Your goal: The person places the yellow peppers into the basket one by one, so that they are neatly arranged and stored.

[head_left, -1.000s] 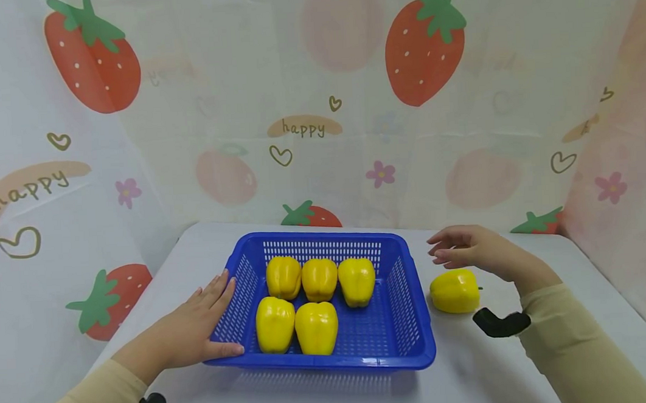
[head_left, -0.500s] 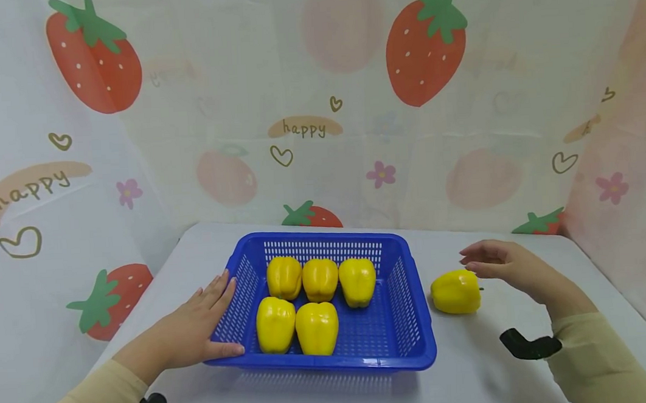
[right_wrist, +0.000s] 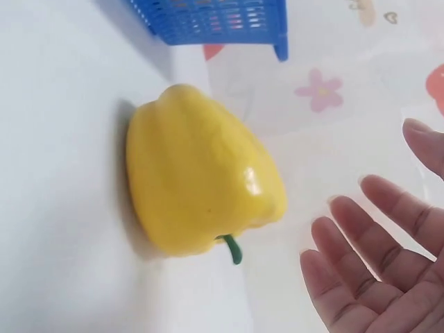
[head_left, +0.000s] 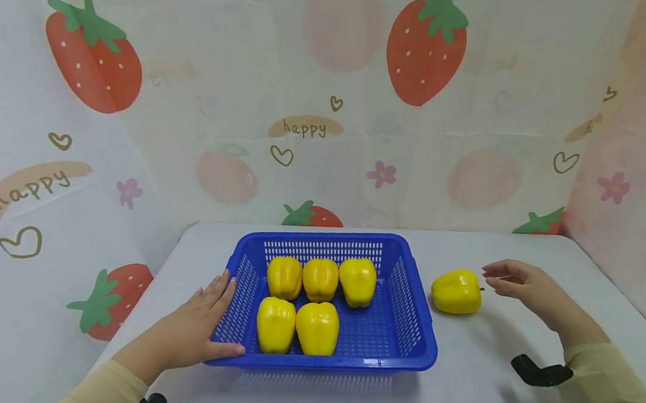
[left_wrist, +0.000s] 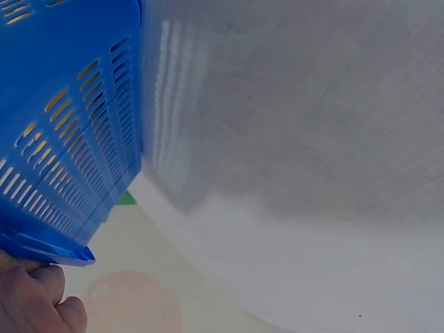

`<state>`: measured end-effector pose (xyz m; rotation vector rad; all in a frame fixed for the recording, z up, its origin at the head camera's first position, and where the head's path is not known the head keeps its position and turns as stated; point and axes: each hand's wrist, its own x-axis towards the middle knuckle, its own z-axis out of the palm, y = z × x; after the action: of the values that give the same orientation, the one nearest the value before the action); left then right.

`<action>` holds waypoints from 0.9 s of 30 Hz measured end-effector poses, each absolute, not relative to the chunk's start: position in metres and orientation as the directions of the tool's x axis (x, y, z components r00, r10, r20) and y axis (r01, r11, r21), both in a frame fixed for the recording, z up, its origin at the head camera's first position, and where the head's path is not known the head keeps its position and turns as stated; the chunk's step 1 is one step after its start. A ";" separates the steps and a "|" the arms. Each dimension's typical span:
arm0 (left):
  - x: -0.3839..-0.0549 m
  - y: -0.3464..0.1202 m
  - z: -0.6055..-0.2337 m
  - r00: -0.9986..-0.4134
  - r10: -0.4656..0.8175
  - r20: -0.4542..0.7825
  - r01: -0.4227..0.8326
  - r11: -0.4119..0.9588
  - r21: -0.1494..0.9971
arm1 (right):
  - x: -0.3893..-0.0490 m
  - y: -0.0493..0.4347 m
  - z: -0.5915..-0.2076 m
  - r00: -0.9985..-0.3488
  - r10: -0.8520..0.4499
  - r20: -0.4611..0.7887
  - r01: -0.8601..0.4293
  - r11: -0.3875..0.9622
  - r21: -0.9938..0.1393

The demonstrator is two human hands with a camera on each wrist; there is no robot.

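In the head view, a blue plastic basket stands on the table with several yellow bell peppers inside, stems not visible. My left hand rests on the basket's left rim, its fingers stretched along it and the thumb at the front left corner. Right of the basket, a single yellow bell pepper lies on its side, green stem toward my right hand. That hand hovers just beyond the stem, apart from it, fingers loosely bent and holding nothing.
The white tabletop extends around the basket. Behind it hangs a pale curtain printed with strawberries, flowers and hearts. Black straps or mounts show at both wrists.
My right hand has moved right and toward me, from above the loose bell pepper to beside its stem. The pepper, the basket and my left hand have stayed in place.
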<state>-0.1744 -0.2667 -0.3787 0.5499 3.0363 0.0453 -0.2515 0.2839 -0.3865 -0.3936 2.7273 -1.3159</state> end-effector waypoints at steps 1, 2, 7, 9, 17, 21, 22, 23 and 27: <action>-0.174 -0.267 -0.379 -0.935 0.352 -0.049 0.350 0.936 0.038 | -0.251 0.285 -0.388 -0.966 -0.259 0.027 -0.182 0.600 -0.779; -0.174 -0.266 -0.378 -0.935 0.351 -0.049 0.350 0.936 0.039 | -0.250 0.286 -0.390 -0.968 -0.251 0.023 -0.175 0.601 -0.780; -0.174 -0.266 -0.377 -0.935 0.350 -0.051 0.348 0.936 0.049 | -0.247 0.287 -0.398 -0.978 -0.207 0.002 -0.129 0.600 -0.790; -0.174 -0.266 -0.377 -0.935 0.350 -0.052 0.348 0.936 0.049 | -0.247 0.287 -0.402 -0.982 -0.188 -0.005 -0.108 0.589 -0.801; -0.174 -0.266 -0.379 -0.935 0.351 -0.049 0.349 0.936 0.050 | -0.249 0.287 -0.421 -0.995 -0.097 -0.030 -0.026 0.528 -0.849; -0.174 -0.266 -0.379 -0.936 0.350 -0.051 0.347 0.936 0.055 | -0.252 0.287 -0.433 -0.996 -0.037 -0.085 0.055 0.500 -0.865; -0.174 -0.266 -0.379 -0.935 0.350 -0.051 0.347 0.936 0.054 | -0.254 0.286 -0.436 -0.995 -0.014 -0.103 0.084 0.488 -0.869; -0.174 -0.266 -0.379 -0.935 0.350 -0.050 0.347 0.936 0.053 | -0.254 0.286 -0.438 -0.993 -0.006 -0.119 0.102 0.479 -0.872; -0.175 -0.267 -0.381 -0.935 0.351 -0.044 0.349 0.936 0.046 | -0.255 0.284 -0.444 -0.985 0.020 -0.174 0.164 0.454 -0.876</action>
<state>-0.1748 -0.2672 -0.3808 0.5500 3.0403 0.0576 -0.2550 0.2838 -0.4443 0.1623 2.5585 -1.5642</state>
